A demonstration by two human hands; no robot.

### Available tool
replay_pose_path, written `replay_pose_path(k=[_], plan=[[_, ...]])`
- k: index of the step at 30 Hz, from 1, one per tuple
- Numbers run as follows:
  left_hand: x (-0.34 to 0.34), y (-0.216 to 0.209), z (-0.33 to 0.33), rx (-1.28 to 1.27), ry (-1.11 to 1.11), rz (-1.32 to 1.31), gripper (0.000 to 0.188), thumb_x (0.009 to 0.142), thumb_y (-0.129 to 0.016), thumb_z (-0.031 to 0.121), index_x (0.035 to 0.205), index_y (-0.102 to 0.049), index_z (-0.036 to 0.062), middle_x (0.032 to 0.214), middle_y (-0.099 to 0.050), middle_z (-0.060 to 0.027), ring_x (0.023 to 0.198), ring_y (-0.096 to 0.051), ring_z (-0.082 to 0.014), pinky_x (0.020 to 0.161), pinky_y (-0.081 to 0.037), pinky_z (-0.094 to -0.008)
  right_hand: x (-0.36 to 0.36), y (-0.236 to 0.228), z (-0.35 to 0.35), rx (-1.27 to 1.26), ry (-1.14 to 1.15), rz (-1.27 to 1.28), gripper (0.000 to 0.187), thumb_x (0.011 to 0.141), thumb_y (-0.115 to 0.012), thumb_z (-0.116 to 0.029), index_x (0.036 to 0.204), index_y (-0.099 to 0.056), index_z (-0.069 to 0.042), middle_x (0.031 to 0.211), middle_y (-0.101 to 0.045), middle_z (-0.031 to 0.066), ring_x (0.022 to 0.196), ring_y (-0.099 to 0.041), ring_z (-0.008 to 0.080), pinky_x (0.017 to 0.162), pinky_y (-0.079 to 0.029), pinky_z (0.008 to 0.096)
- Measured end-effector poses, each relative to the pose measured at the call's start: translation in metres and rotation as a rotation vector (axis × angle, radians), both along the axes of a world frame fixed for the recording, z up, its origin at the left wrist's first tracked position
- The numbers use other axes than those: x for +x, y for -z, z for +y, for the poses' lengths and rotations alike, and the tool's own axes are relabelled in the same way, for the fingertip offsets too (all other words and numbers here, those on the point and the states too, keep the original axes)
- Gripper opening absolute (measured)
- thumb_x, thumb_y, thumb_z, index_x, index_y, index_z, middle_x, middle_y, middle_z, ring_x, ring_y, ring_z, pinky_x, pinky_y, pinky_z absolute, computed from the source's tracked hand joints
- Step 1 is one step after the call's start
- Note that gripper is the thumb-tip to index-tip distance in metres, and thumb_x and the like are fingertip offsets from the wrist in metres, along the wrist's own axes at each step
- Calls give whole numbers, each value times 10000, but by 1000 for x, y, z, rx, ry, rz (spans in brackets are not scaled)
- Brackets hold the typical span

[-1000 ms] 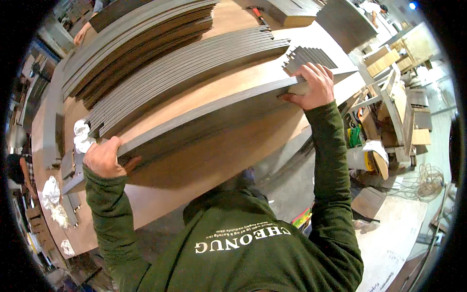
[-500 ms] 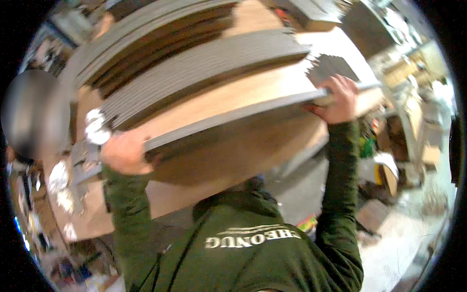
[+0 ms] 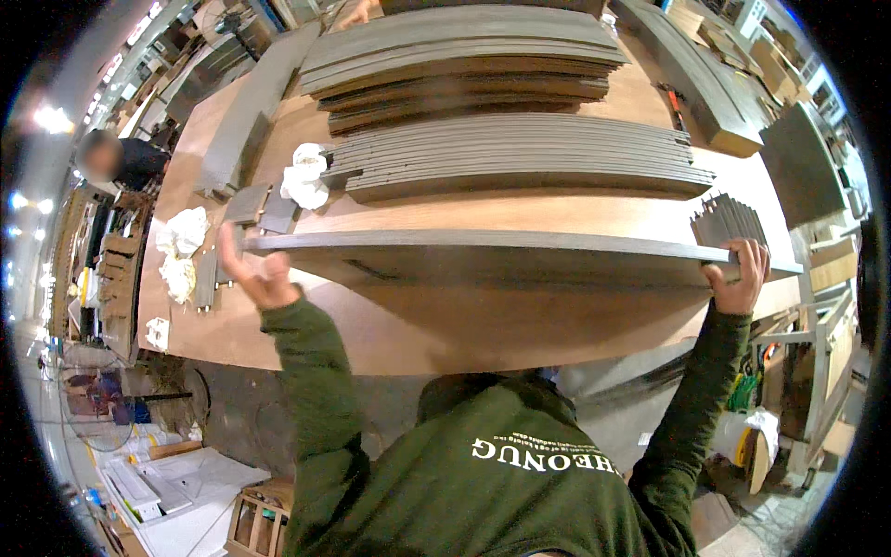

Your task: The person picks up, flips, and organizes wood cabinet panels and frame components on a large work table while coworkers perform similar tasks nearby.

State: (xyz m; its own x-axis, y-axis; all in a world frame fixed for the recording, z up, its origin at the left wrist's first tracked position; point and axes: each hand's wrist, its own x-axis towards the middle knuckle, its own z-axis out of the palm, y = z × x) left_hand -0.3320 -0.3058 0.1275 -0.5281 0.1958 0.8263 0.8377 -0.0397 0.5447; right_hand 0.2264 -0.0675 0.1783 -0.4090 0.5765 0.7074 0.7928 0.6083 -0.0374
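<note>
A long grey board stands on its narrow edge across the near part of the wooden worktable. My right hand is closed round its right end, fingers over the top edge and thumb on the near face. At the other end my left hand has thumb and fingers spread, close by the board's corner; whether it touches is unclear. Behind the board lies a row of grey boards packed on edge. Short grey pieces stand together beyond my right hand.
The worktable also bears a stack of flat grey boards, crumpled white wrapping and a red-handled tool. A long grey panel lies at left, another at right. A person is at far left.
The board has come down from a slant to nearly level across the table. My left hand has loosened from its end and spread; my right keeps its grip. My view has turned.
</note>
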Motion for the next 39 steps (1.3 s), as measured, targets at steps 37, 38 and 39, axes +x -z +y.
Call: replay_pose_path(k=[37,38,39], plan=[[54,112,-36,127,980,-1089,531,879,-284,472,1122,-488,46,856,-527,-87,1070,-409,-270,964,-262,-478,138,84,9,178,142,1908,425,836,-388,-491,789,-499,-83,647,-526,56,494,-467,146,471,-413,261],[63,111,-17,72,983,-1090,524,880,-289,464,1126,-484,44,863,-526,-89,1066,-412,-269,961,-267,-475,197,125,-1,-96,-166,1702,743,776,-340,-715,729,-583,-14,675,-604,111,588,-595,215,593,-507,354],[72,110,-1,9,979,-1080,517,880,-294,456,1130,-479,43,870,-525,-90,1063,-415,-268,957,-273,-473,208,141,-1,-137,-148,1654,740,783,-334,-708,766,-578,-10,698,-599,116,609,-588,220,607,-498,356]])
